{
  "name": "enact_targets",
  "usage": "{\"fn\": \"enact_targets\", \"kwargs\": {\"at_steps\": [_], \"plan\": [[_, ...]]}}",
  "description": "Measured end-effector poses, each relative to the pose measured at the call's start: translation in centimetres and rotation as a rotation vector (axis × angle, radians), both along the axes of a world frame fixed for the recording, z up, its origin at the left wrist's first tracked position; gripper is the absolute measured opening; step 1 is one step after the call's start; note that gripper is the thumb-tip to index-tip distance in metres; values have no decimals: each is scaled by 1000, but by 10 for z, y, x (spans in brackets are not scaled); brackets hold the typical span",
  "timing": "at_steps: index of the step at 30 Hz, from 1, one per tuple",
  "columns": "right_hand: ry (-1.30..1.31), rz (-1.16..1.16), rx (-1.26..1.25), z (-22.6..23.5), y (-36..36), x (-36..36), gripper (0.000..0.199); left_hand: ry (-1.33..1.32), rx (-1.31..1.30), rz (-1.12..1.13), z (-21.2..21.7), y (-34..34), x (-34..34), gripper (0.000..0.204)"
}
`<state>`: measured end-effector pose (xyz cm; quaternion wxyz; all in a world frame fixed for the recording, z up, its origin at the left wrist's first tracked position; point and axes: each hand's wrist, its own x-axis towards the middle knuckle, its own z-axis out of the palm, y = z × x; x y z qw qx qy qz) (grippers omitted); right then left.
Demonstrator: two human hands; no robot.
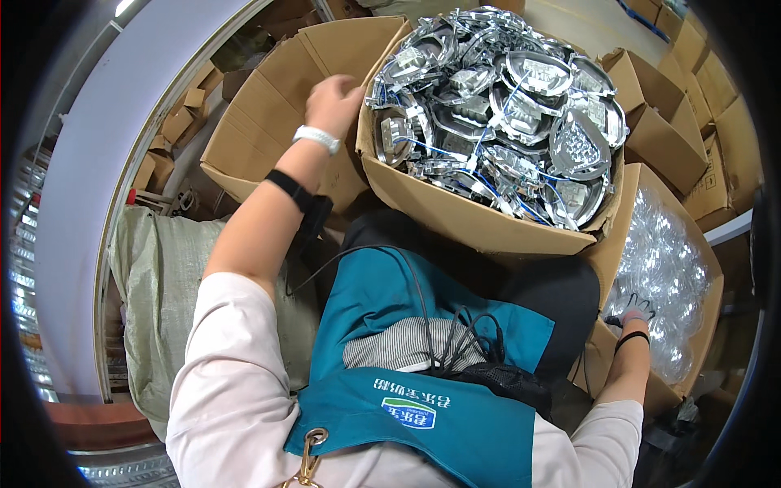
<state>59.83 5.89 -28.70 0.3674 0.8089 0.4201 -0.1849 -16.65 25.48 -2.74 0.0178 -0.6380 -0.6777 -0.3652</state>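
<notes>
teal apron (480,431) up close, plenty of parts beyond it

silver lamp units (579,145) heap above the rim of the middle carton (480,220), and clear plastic covers (661,264) fill much of the right carton (610,252). with both stocks this full, a good deal of the work seems left; no finished piece can be made out, so how much is done cannot be judged.

the left hand (333,106) is up beside the middle carton's rim, over the left carton (260,106), its fingers blurred; whether they pinch anything, i cannot tell. the right hand (636,315) reaches in among the covers, and its grip is unclear too.

counted: two hands, one apron, one pale sack (187,268) at the left, three open cartons around the knees. lamp units number over a dozen, too tangled for a total; covers are many, overlapping past counting.
</notes>
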Motion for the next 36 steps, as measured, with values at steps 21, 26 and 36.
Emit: {"fn": "enact_targets", "kwargs": {"at_steps": [21,26,36], "plan": [[1201,519,1455,312,-48,-287,88,-1495,179,-816,89,-133,148,20],[1509,691,1472,320,-37,-413,92,-1569,123,-1306,71,-233,199,47],[1823,559,1254,311,-40,-445,100,-1525,-226,-1056,53,-250,181,105]]}}
